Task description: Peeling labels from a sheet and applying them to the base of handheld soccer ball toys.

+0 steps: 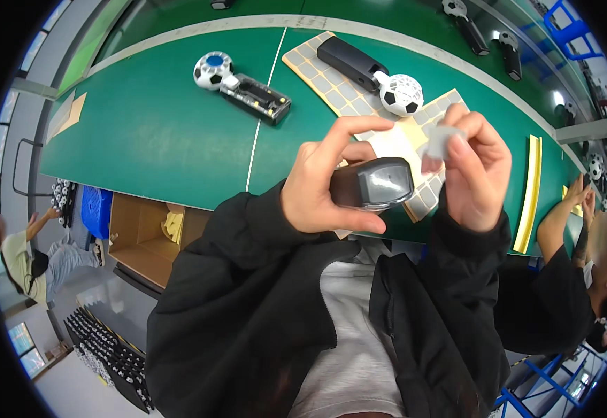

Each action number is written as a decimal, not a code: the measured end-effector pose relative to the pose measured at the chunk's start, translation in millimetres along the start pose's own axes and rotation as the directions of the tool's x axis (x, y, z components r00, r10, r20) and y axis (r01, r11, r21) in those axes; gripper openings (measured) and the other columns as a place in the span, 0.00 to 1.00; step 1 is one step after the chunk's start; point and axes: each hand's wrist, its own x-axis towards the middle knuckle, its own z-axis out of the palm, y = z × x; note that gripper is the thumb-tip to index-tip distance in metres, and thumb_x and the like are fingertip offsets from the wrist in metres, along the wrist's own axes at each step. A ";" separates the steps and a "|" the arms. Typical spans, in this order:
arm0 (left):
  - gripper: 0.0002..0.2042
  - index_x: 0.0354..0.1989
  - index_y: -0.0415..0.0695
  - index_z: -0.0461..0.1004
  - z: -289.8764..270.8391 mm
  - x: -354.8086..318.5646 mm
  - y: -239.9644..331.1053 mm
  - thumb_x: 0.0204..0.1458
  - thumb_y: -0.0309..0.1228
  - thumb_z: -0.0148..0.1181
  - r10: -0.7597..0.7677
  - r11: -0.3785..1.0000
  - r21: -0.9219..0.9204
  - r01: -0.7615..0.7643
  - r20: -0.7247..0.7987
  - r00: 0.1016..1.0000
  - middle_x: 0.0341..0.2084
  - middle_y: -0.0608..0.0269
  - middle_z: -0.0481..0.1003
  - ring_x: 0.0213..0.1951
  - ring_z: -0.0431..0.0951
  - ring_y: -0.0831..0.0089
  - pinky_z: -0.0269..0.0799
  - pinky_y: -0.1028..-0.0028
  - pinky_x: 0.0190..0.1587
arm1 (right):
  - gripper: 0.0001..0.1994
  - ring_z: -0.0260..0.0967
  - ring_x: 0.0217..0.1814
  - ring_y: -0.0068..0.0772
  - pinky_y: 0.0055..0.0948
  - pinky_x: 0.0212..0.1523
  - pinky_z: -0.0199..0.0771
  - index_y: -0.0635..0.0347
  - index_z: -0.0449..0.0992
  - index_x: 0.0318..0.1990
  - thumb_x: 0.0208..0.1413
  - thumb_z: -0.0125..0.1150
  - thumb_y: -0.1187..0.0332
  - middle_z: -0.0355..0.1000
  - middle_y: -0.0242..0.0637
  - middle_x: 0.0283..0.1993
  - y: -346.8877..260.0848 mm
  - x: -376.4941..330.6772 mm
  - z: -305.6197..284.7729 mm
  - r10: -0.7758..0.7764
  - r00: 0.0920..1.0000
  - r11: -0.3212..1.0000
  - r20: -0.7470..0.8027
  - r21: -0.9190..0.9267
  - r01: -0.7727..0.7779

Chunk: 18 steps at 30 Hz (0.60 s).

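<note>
My left hand [321, 177] is wrapped round a black device [373, 184] with a rounded, glossy end turned toward me; the rest of it is hidden in the palm. Between thumb and fingertips my right hand [478, 167] pinches a small translucent grey sticker [440, 141], slightly blurred and apart from the device. Beneath both hands lie yellow-backed sheets [331, 80] bearing rows of grey rounded squares. On them rests a black handle [349, 61] joined to a white-and-black football-patterned ball [401, 95].
Farther left lies a similar device with its casing open [255, 97] and a ball head [213, 71]. A yellow strip [528, 195] lies at the right of the green table [157, 132]. A cardboard box [143, 233] and a blue crate [96, 212] stand below its edge. A co-worker [561, 279] works at right.
</note>
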 end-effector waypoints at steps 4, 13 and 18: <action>0.27 0.37 0.38 0.70 -1.5 6.5 -6.9 0.27 0.41 0.70 0.289 0.944 0.139 -0.299 0.093 0.953 0.21 0.63 0.72 0.19 0.68 0.73 0.64 0.79 0.25 | 0.04 0.58 0.20 0.19 0.12 0.20 0.60 0.65 0.68 0.23 0.42 0.56 0.82 0.61 0.33 0.24 -24.3 -18.8 13.1 0.285 0.951 0.921 0.120 0.239 -0.307; 0.26 0.33 0.40 0.72 3.2 10.8 -1.0 0.23 0.42 0.69 0.358 0.879 0.291 -0.379 0.125 0.925 0.20 0.62 0.72 0.18 0.67 0.71 0.64 0.78 0.22 | 0.05 0.54 0.18 0.18 0.11 0.18 0.57 0.64 0.68 0.22 0.42 0.57 0.81 0.58 0.31 0.22 -26.0 -26.4 15.7 0.285 0.954 0.940 0.097 0.165 -0.298; 0.26 0.33 0.39 0.72 4.6 10.5 -1.6 0.22 0.41 0.69 0.362 0.875 0.299 -0.381 0.119 0.925 0.20 0.62 0.72 0.18 0.67 0.71 0.64 0.78 0.22 | 0.05 0.52 0.18 0.17 0.10 0.18 0.57 0.64 0.68 0.21 0.42 0.57 0.81 0.57 0.30 0.21 -24.5 -28.0 15.7 0.262 0.962 0.951 0.079 0.146 -0.272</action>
